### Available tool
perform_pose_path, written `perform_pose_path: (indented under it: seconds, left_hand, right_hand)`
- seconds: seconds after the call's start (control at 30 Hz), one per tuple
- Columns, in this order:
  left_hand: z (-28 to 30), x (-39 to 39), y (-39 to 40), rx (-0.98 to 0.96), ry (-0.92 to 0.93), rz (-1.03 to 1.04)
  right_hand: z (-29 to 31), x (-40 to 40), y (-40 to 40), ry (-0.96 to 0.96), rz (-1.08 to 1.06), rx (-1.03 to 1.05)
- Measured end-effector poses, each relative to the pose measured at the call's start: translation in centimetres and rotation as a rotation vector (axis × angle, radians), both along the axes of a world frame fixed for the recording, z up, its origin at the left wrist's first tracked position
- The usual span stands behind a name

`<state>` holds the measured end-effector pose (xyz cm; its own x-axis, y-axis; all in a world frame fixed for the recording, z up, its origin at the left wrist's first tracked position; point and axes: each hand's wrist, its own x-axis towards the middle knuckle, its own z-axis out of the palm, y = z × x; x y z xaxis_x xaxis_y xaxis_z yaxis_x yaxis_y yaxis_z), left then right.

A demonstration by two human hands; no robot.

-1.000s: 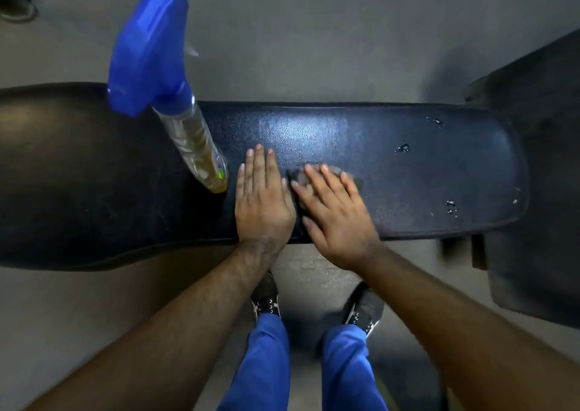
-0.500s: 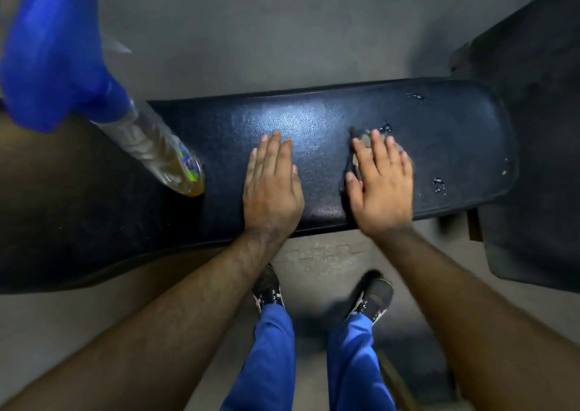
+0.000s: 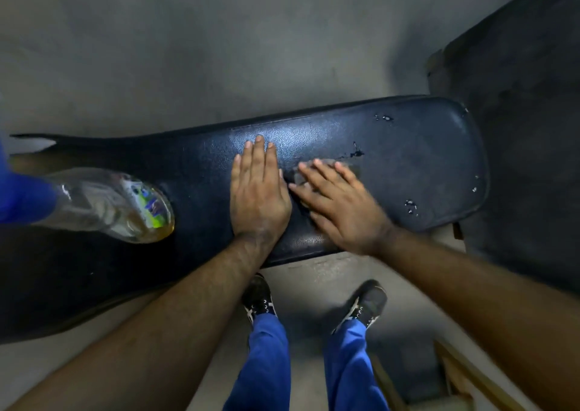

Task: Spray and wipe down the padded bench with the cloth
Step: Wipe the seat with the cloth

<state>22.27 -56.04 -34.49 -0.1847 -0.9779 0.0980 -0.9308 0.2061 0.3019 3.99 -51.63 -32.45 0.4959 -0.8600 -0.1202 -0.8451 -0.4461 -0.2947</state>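
Observation:
The dark padded bench (image 3: 417, 165) runs left to right across the view, with small scuffs and wet spots near its right end. My left hand (image 3: 259, 190) lies flat on the pad, fingers together, holding nothing. Just right of it my right hand (image 3: 342, 203) presses flat on a small grey cloth (image 3: 332, 163), which shows only at my fingertips and beside my thumb. A clear spray bottle (image 3: 125, 203) with yellowish liquid and a blue trigger head stands on the bench at the left.
A second dark pad (image 3: 527, 147) stands close beyond the bench's right end. Grey concrete floor (image 3: 219, 49) lies behind the bench. My shoes and blue trousers (image 3: 266, 357) are below the near edge. A wooden frame (image 3: 455, 376) sits at the lower right.
My right hand slid the cloth right along the pad, then back left beside my left hand. My left hand stayed flat. The view shifted, so the bottle sits lower left.

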Motion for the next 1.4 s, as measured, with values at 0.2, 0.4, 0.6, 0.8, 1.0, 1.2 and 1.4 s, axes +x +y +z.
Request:
perform_pose_path:
  seconds: [0.2, 0.4, 0.6, 0.8, 1.0, 1.2, 1.4]
  left_hand:
    - [-0.1, -0.1, -0.1, -0.039, -0.048, -0.01]
    - [-0.2, -0.3, -0.1, -0.047, -0.068, -0.001]
    - [0.2, -0.2, 0.0, -0.049, -0.062, 0.004]
    - [0.4, -0.2, 0.1, -0.003, -0.036, 0.013]
    - [1.2, -1.6, 2.9, 0.09, 0.085, -0.119]
    - [1.5, -2.5, 4.5, 0.145, 0.167, -0.045]
    - [1.5, -3.3, 4.9, 0.127, 0.179, -0.031]
  right_hand:
    - [-0.2, 2.4, -7.0, -0.035, -0.396, 0.038]
    - [-0.6, -1.0, -10.7, 0.01, -0.401, 0.024]
    - [0.0, -1.9, -5.9, 0.002, -0.023, 0.047]
    - [0.2, 0.5, -6.4, 0.015, -0.622, 0.081]
    - [0.1, -3.4, -5.1, -0.003, -0.581, 0.086]
    - [0.3, -1.4, 2.2, -0.077, -0.183, 0.081]
    - [-0.5, -1.9, 1.9, -0.008, -0.784, -0.01]
